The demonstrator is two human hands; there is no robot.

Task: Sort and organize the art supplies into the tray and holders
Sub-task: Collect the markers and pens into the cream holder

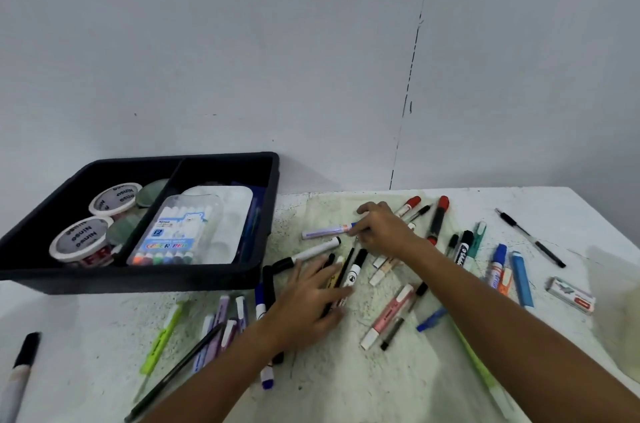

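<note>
We pinch the lilac marker [325, 231] with our right hand [382, 228]; left hand [308, 298] lies flat on pens; tubs [112, 203] read "Ninso".

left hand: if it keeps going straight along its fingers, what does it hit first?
The left hand points up and right, fingers spread flat on a cluster of pens. Straight ahead, it probably meets the black-capped white marker first; depth is hard to judge from this one view.
</note>
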